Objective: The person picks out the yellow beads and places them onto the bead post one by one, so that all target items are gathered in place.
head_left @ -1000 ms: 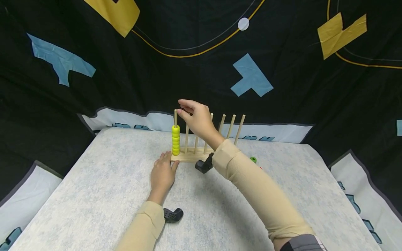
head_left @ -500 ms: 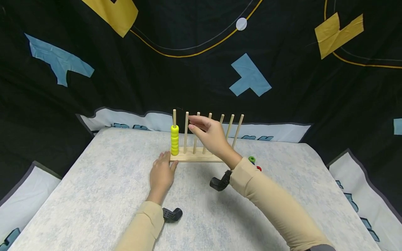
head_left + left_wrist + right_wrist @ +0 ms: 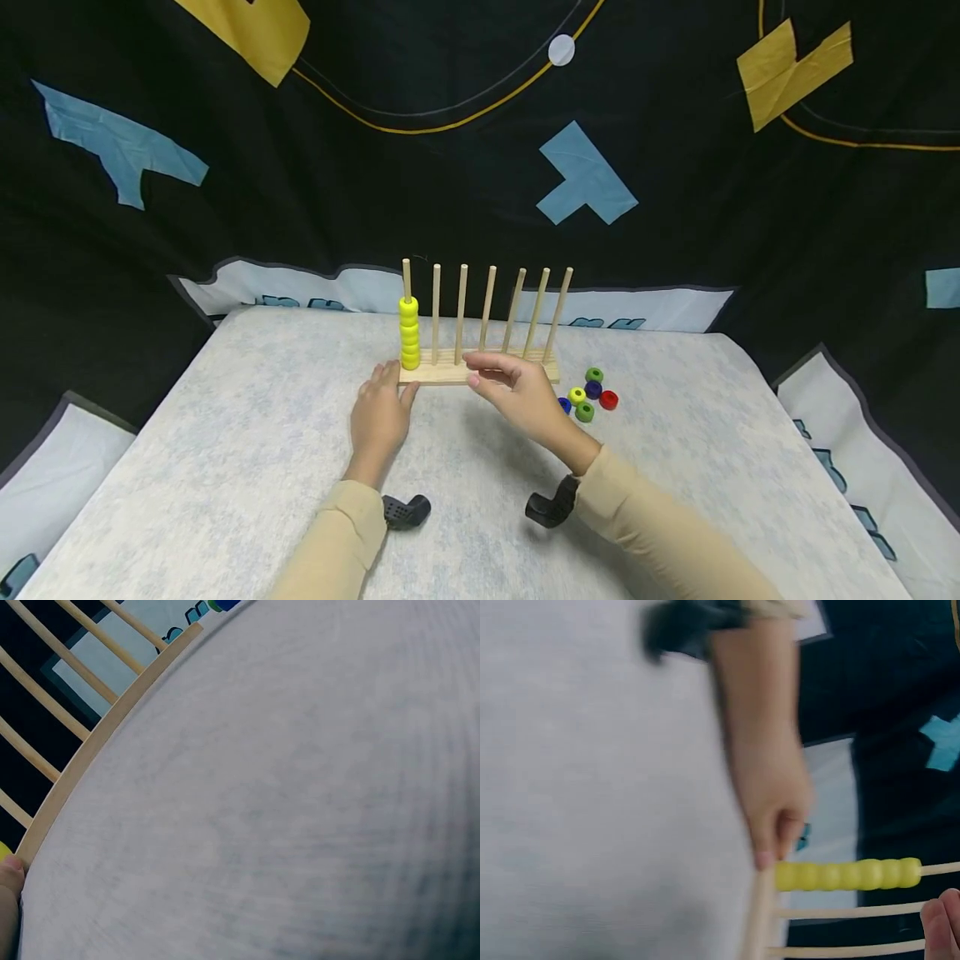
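Note:
A wooden peg stand (image 3: 442,374) with several upright pegs sits toward the back of the table. Yellow beads (image 3: 408,333) are stacked on its leftmost peg; the other pegs hold none. My left hand (image 3: 378,421) grips the left end of the base, thumb at the front edge, as the right wrist view also shows. In front of the stand hovers my right hand (image 3: 525,404), fingers loosely bent, with nothing visible between them. To its right lie loose beads: red (image 3: 609,400), yellow (image 3: 577,396), dark blue (image 3: 593,389), and green (image 3: 585,412), among others.
A pale mottled cloth covers the table (image 3: 225,467). Behind it hangs a black curtain (image 3: 420,192) with blue and yellow tape shapes. Dark wrist-worn devices (image 3: 553,502) sit at both cuffs.
My right hand has moved from the top of the yellow-bead peg down and right, to in front of the stand. The loose beads have come into clearer view. My left hand stays on the base.

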`<state>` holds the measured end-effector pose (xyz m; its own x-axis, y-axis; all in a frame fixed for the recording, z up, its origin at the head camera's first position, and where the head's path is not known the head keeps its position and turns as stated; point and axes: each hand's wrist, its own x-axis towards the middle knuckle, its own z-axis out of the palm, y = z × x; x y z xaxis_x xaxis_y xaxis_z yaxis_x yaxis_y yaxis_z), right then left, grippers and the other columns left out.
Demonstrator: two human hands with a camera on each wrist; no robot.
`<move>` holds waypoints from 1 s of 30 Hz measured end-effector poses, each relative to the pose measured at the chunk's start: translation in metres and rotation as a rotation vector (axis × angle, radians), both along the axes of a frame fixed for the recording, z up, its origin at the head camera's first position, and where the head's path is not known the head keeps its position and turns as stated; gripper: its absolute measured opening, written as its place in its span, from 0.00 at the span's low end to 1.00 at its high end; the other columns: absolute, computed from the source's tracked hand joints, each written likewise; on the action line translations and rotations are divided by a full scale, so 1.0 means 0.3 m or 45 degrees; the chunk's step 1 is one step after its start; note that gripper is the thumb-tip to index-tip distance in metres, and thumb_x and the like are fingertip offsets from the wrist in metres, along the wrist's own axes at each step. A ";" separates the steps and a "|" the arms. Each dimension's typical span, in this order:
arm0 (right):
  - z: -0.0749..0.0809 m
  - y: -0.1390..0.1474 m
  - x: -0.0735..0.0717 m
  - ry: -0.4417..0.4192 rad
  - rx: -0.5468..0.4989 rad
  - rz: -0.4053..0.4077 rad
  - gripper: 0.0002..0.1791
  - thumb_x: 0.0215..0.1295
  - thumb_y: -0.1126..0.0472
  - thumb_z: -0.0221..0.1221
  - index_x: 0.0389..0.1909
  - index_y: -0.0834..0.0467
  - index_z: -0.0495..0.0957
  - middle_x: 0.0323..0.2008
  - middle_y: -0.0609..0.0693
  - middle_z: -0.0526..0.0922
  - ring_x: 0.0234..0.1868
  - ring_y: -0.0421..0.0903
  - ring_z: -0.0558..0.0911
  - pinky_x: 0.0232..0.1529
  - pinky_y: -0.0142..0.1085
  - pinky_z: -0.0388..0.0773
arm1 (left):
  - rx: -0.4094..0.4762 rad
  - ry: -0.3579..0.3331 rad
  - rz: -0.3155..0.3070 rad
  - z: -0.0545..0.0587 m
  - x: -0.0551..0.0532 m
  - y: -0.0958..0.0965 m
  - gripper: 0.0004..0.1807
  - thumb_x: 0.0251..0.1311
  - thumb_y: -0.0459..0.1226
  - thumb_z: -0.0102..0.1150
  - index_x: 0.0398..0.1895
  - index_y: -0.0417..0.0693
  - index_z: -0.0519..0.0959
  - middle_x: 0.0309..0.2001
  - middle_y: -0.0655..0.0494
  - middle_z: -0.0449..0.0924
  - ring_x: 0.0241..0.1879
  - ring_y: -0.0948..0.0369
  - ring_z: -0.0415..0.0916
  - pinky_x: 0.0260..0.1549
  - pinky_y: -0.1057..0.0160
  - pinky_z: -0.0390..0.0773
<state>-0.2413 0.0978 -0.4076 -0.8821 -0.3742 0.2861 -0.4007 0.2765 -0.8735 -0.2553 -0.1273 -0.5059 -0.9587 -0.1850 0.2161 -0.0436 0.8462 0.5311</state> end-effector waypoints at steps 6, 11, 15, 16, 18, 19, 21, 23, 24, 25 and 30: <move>-0.101 0.086 0.049 -0.018 0.045 0.019 0.18 0.67 0.56 0.64 0.56 0.56 0.81 0.56 0.48 0.84 0.57 0.49 0.83 0.58 0.34 0.81 | 0.004 0.007 -0.010 0.003 -0.002 -0.001 0.33 0.72 0.51 0.52 0.72 0.40 0.65 0.72 0.41 0.66 0.71 0.39 0.62 0.67 0.38 0.67; -0.146 0.180 0.050 0.006 0.055 -0.047 0.19 0.66 0.56 0.64 0.57 0.55 0.81 0.57 0.52 0.84 0.58 0.50 0.82 0.58 0.37 0.81 | -0.004 0.001 -0.011 0.002 -0.004 -0.001 0.34 0.72 0.51 0.51 0.72 0.39 0.64 0.72 0.41 0.66 0.72 0.40 0.61 0.68 0.38 0.66; -0.167 0.254 0.030 0.056 0.112 -0.148 0.19 0.66 0.59 0.65 0.57 0.57 0.80 0.58 0.55 0.83 0.57 0.52 0.83 0.57 0.44 0.81 | -0.005 -0.004 -0.011 -0.004 -0.005 -0.001 0.34 0.72 0.51 0.51 0.72 0.38 0.64 0.72 0.41 0.65 0.73 0.41 0.60 0.68 0.38 0.66; -0.171 0.271 0.024 0.068 0.136 -0.181 0.19 0.66 0.60 0.64 0.57 0.57 0.80 0.58 0.55 0.82 0.57 0.52 0.83 0.57 0.44 0.81 | -0.004 -0.005 -0.011 -0.005 -0.005 -0.002 0.34 0.72 0.51 0.50 0.73 0.38 0.63 0.72 0.41 0.65 0.73 0.41 0.60 0.68 0.38 0.66; -0.179 0.305 0.010 0.086 0.200 -0.251 0.19 0.66 0.62 0.64 0.58 0.59 0.80 0.58 0.54 0.82 0.57 0.53 0.83 0.57 0.45 0.81 | 0.001 -0.004 -0.012 -0.006 -0.003 -0.003 0.34 0.73 0.51 0.51 0.73 0.39 0.63 0.72 0.41 0.65 0.73 0.41 0.60 0.68 0.38 0.65; -0.184 0.321 0.002 0.095 0.233 -0.281 0.19 0.67 0.63 0.64 0.58 0.59 0.79 0.58 0.55 0.82 0.56 0.54 0.83 0.57 0.46 0.81 | 0.001 -0.006 -0.012 -0.006 -0.003 -0.002 0.34 0.73 0.51 0.51 0.73 0.39 0.63 0.72 0.41 0.65 0.73 0.41 0.60 0.68 0.38 0.65; -0.189 0.352 -0.010 0.110 0.299 -0.347 0.19 0.67 0.63 0.63 0.58 0.60 0.79 0.56 0.57 0.83 0.55 0.54 0.83 0.56 0.46 0.82 | 0.003 -0.008 -0.012 -0.005 -0.002 -0.001 0.34 0.73 0.51 0.51 0.73 0.39 0.63 0.72 0.41 0.65 0.73 0.41 0.60 0.69 0.39 0.64; -0.196 0.379 -0.021 0.118 0.374 -0.403 0.19 0.68 0.63 0.63 0.58 0.61 0.79 0.53 0.57 0.84 0.52 0.53 0.83 0.52 0.47 0.83 | 0.004 -0.007 -0.014 -0.004 -0.002 -0.001 0.34 0.72 0.51 0.51 0.73 0.39 0.63 0.73 0.41 0.65 0.73 0.41 0.60 0.69 0.39 0.64; -0.200 0.391 -0.027 0.117 0.410 -0.425 0.19 0.68 0.63 0.62 0.59 0.61 0.79 0.50 0.58 0.84 0.49 0.53 0.83 0.49 0.47 0.84 | 0.003 -0.006 -0.014 -0.004 -0.002 -0.001 0.34 0.72 0.51 0.51 0.73 0.39 0.63 0.72 0.41 0.65 0.73 0.42 0.60 0.69 0.39 0.64; -0.202 0.400 -0.032 0.114 0.444 -0.447 0.19 0.68 0.63 0.62 0.59 0.61 0.79 0.49 0.58 0.84 0.47 0.52 0.83 0.47 0.46 0.84 | 0.001 -0.004 -0.014 -0.004 -0.001 -0.001 0.34 0.72 0.51 0.51 0.73 0.38 0.63 0.72 0.41 0.65 0.73 0.42 0.60 0.69 0.39 0.65; -0.210 0.424 -0.054 0.059 0.566 -0.470 0.21 0.69 0.62 0.61 0.61 0.63 0.77 0.45 0.56 0.84 0.42 0.49 0.83 0.41 0.42 0.82 | -0.002 0.012 -0.010 -0.003 0.000 -0.002 0.35 0.72 0.51 0.52 0.72 0.38 0.64 0.72 0.41 0.65 0.73 0.42 0.60 0.68 0.39 0.66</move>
<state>-0.2574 0.2250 -0.4707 -0.9673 -0.1376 0.2133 -0.2433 0.7416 -0.6252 -0.2552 -0.1279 -0.5068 -0.9581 -0.1770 0.2252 -0.0319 0.8473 0.5302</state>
